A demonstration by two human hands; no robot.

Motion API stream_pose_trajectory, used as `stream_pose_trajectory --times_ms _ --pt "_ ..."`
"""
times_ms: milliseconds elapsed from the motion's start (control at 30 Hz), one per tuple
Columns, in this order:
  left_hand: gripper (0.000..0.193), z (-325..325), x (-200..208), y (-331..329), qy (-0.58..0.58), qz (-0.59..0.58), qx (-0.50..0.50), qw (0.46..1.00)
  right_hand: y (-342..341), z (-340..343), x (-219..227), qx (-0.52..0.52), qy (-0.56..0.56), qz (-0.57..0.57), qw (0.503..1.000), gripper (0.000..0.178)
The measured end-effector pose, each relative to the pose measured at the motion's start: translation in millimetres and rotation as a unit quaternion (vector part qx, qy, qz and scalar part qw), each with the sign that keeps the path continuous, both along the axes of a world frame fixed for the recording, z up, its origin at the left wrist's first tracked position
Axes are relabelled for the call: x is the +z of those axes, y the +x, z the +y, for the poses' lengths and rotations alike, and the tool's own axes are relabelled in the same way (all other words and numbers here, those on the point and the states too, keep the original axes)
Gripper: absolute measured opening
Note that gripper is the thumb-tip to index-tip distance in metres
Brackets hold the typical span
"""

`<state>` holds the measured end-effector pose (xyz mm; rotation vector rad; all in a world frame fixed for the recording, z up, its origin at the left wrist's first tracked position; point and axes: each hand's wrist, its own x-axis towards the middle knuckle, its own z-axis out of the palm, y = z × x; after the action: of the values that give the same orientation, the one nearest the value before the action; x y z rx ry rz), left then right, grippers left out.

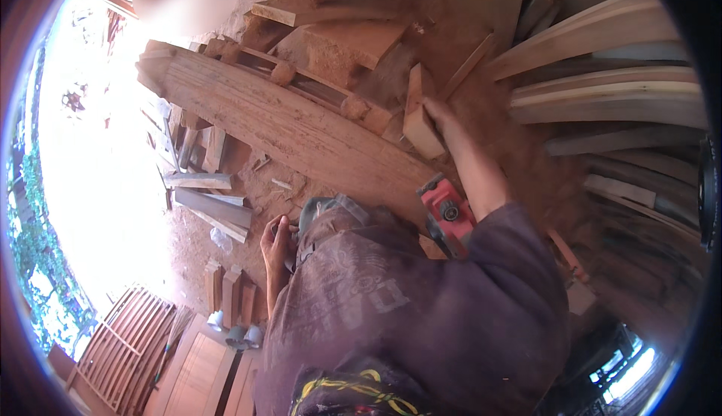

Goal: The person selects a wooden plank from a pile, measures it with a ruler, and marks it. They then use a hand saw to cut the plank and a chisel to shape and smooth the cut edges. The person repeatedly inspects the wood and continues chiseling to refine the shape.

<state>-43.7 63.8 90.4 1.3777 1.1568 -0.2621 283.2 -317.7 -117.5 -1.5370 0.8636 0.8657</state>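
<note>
My right hand (444, 115) reaches out over the far side of the workbench and grips a short wooden block (423, 134) by its upper right edge. The block stands tilted beside a thick wooden plank (293, 127) that runs across in front of me. Nearer to my body, a red electric planer (449, 209) rests at the plank's right end, beside my right forearm. My left hand (277, 242) hangs low beside my waist, its fingers loosely bent and apart, with nothing visible in them.
Sawdust-covered timber offcuts (346, 40) lie beyond the plank. Long curved wooden pieces (609, 89) are stacked at the right. Scrap boards (214, 209) lie on the floor at the left, with upright blocks (229, 296) and a slatted wooden frame (124, 348) nearer.
</note>
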Motion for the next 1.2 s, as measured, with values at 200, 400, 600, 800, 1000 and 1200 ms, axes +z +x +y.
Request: stream_pose_trajectory --times_ms 200,400,600,800,1000,1200 --pt "0.042 -13 6 -1 0.037 0.020 0.014 0.999 0 25 27 0.148 -0.039 0.006 0.988 0.089" --pt "0.042 -27 6 7 0.033 0.014 0.029 0.999 -29 10 14 0.162 -0.023 0.008 0.987 0.095" --pt "0.043 -13 -7 9 0.033 -0.039 0.028 0.998 -50 -1 3 0.099 0.158 0.042 0.982 0.079" --pt "0.045 -13 -35 -20 0.059 -0.053 0.046 0.996 -51 1 -44 0.262 -0.017 0.009 0.965 0.079" --pt "0.044 -24 -10 -10 0.109 -0.064 0.117 0.985 -12 -7 -1 0.374 -0.154 -0.122 0.906 0.068" --pt "0.047 -6 31 11 0.139 -0.216 0.191 0.947 16 87 181 0.328 -0.088 -0.421 0.841 0.048"
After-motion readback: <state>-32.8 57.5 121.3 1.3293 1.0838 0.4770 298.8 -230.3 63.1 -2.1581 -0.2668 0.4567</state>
